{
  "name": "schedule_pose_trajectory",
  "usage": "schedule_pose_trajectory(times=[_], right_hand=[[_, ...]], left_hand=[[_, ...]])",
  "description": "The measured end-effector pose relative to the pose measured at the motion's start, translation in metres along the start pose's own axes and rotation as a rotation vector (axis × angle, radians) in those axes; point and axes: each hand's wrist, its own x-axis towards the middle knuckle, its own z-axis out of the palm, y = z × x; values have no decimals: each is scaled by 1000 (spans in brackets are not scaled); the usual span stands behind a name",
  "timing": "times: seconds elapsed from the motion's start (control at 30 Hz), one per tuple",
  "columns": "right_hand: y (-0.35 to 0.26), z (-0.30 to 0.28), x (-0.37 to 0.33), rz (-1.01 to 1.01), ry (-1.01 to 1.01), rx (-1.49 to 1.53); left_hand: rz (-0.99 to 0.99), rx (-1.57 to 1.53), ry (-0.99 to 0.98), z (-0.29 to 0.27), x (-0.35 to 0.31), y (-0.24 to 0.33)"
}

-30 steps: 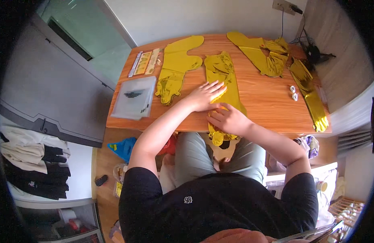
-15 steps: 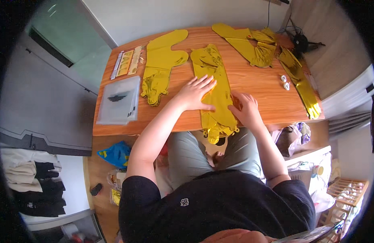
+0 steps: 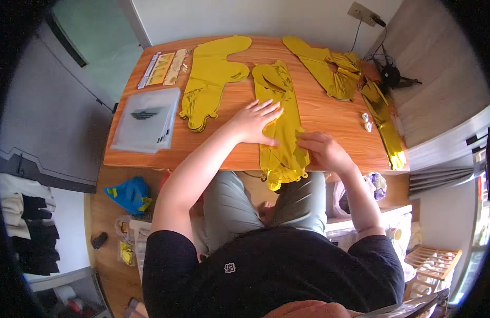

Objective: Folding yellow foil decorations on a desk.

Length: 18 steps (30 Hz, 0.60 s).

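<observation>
A flat, gold foil balloon point(image 3: 290, 114) lies lengthwise in front of me, its crinkled lower end hanging over the table's near edge. My left hand point(image 3: 254, 123) presses on its left side, fingers spread and flat. At the balloon's right edge my right hand point(image 3: 328, 151) is closed, with the fingertips pinching the foil. Left of it lies a larger gold foil balloon point(image 3: 210, 74), also flat. Another gold foil balloon point(image 3: 324, 66) rests at the far right, and a narrow folded gold foil piece point(image 3: 385, 122) runs along the right edge.
Clear plastic bags point(image 3: 147, 122) lie at the table's left, below some printed cards point(image 3: 162, 69). Two small white rolls point(image 3: 367, 122) sit on the right of the wooden table point(image 3: 335, 119). A black device with cables point(image 3: 391, 74) stands at the back right corner. A blue bag point(image 3: 131, 195) is on the floor.
My right hand has turned inward, and its fingers have come together on the balloon's right edge, lifting it slightly. My left hand stays flat. The whole view has shifted a little.
</observation>
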Motion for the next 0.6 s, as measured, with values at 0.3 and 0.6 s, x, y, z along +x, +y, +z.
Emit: schedule_pose_trajectory(times=[0.3,0.6], right_hand=[[-4,-26,30,-74,-222,-128],[-27,16,42,-44,-9,-222]], left_hand=[[-6,-2,16,-1,-2,1],[18,-54,67,1,-2,1]])
